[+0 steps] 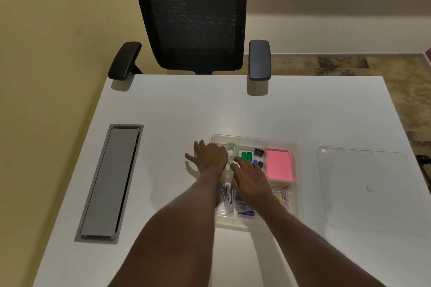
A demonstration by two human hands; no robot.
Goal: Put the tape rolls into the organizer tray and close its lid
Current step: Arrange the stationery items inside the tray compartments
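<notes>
A clear plastic organizer tray (pixel 296 147) lies on the white desk, uncovered. A clear tape roll (pixel 231 148) stands in its far left compartment. My left hand (pixel 207 157) rests against the tray's left wall, fingers spread and empty. My right hand (pixel 250 177) hovers over the tray's left and middle compartments, fingers apart, fingertips just below the tape roll; whether anything lies under them is hidden. The clear lid (pixel 366 184) lies flat on the desk to the right of the tray.
The tray also holds pink sticky notes (pixel 279 168), green clips (pixel 246 155), coloured paper clips (pixel 283 193), a stapler (pixel 228 198) and a blue box (pixel 245 211). A grey cable hatch (pixel 112 182) is set into the desk at left. A black office chair (pixel 193 16) stands behind.
</notes>
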